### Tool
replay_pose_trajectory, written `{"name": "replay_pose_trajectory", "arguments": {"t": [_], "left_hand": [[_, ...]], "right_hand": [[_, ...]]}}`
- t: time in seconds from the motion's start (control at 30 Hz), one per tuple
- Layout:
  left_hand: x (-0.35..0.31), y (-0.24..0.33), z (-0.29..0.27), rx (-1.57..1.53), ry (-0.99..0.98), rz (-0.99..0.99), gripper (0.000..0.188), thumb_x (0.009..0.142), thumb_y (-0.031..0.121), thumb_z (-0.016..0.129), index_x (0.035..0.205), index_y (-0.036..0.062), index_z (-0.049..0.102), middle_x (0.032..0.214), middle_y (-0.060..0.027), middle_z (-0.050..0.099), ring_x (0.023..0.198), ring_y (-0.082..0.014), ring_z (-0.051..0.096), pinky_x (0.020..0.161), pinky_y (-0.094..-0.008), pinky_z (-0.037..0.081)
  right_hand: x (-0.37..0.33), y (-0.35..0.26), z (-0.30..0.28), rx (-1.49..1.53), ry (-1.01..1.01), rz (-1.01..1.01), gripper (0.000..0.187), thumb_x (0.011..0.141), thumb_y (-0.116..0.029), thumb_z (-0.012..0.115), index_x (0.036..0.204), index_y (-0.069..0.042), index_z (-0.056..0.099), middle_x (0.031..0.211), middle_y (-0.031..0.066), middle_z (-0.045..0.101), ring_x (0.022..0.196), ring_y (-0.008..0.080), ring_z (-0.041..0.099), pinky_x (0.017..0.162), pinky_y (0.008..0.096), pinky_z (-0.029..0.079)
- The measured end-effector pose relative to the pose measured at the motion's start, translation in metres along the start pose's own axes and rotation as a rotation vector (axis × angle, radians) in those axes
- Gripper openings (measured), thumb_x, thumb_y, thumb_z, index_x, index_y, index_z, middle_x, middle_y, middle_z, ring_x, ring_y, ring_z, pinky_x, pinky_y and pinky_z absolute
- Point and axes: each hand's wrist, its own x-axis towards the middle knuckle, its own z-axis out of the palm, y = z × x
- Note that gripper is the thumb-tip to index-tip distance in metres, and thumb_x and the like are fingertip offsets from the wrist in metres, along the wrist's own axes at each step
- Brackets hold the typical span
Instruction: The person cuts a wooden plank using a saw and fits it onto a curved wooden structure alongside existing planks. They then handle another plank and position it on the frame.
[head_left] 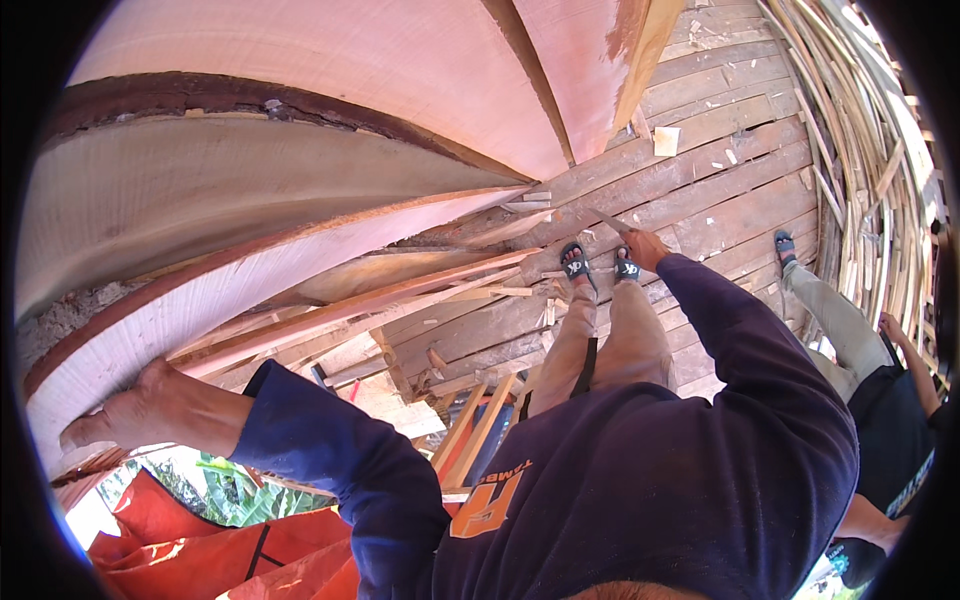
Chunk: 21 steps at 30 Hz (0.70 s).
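Note:
My left hand (pixel 152 408) lies against the pale pinkish face of a large plank (pixel 290 262) at the left, its fingers stretched out. That plank has a rough reddish-brown edge and leans among other big boards. Out in front of my feet, my right hand (pixel 648 248) is closed around a knife (pixel 609 221). Its blade points forward and left, toward the boards; the handle is hidden in my fist. A gap separates the blade tip from the nearest wood.
Large sawn boards (pixel 330 50) fill the far left. A plank floor (pixel 710 170) with scattered wood chips lies ahead. Long thin wood strips (pixel 850 130) are piled at the right. Another person (pixel 890 420) stands close on my right. Orange sheeting (pixel 230 550) hangs at the lower left.

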Motion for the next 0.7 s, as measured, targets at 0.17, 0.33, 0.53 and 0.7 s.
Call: {"name": "replay_pose_trajectory", "arguments": {"t": [0.17, 0.33, 0.53, 0.7], "left_hand": [[-0.01, 0.017, 0.015, -0.071, 0.121, -0.055, 0.067, 0.092, 0.056, 0.042, 0.136, 0.005, 0.039, 0.135, -0.0183, 0.046, 0.118, -0.037, 0.051, 0.099, -0.057, 0.043], [-0.006, 0.039, 0.022, -0.046, 0.167, -0.058, 0.07, 0.093, 0.053, 0.043, 0.134, -0.0034, 0.036, 0.137, -0.0225, 0.043, 0.12, -0.0395, 0.049, 0.102, -0.0542, 0.041], [-0.031, 0.025, 0.055, 0.095, 0.263, -0.204, 0.072, 0.094, 0.053, 0.043, 0.113, -0.0157, 0.047, 0.106, -0.0251, 0.056, 0.089, -0.0315, 0.059, 0.077, -0.0415, 0.054], [-0.02, 0.007, 0.072, 0.137, 0.154, -0.201, 0.066, 0.088, 0.058, 0.054, 0.064, -0.0032, 0.051, 0.056, -0.0001, 0.034, 0.056, -0.0153, 0.033, 0.05, -0.0335, 0.03]], "right_hand": [[-0.076, 0.01, -0.017, 0.006, -0.05, 0.006, 0.012, 0.076, -0.006, 0.051, 0.082, -0.001, 0.061, 0.085, 0.0249, 0.063, 0.082, 0.0428, 0.062, 0.071, 0.0486, 0.049], [-0.117, 0.025, -0.01, -0.011, -0.094, 0.054, 0.01, 0.074, -0.005, 0.051, 0.08, -0.002, 0.059, 0.084, 0.0229, 0.063, 0.082, 0.0426, 0.062, 0.07, 0.0502, 0.048], [-0.121, 0.029, 0.001, 0.072, -0.066, 0.019, 0.013, 0.071, -0.005, 0.053, 0.08, -0.002, 0.061, 0.085, 0.023, 0.064, 0.085, 0.041, 0.062, 0.072, 0.0483, 0.049], [-0.112, 0.021, -0.006, 0.099, -0.013, -0.004, 0.029, 0.07, -0.006, 0.055, 0.097, -0.006, 0.067, 0.092, 0.0193, 0.066, 0.088, 0.0376, 0.062, 0.079, 0.0445, 0.049]]}}
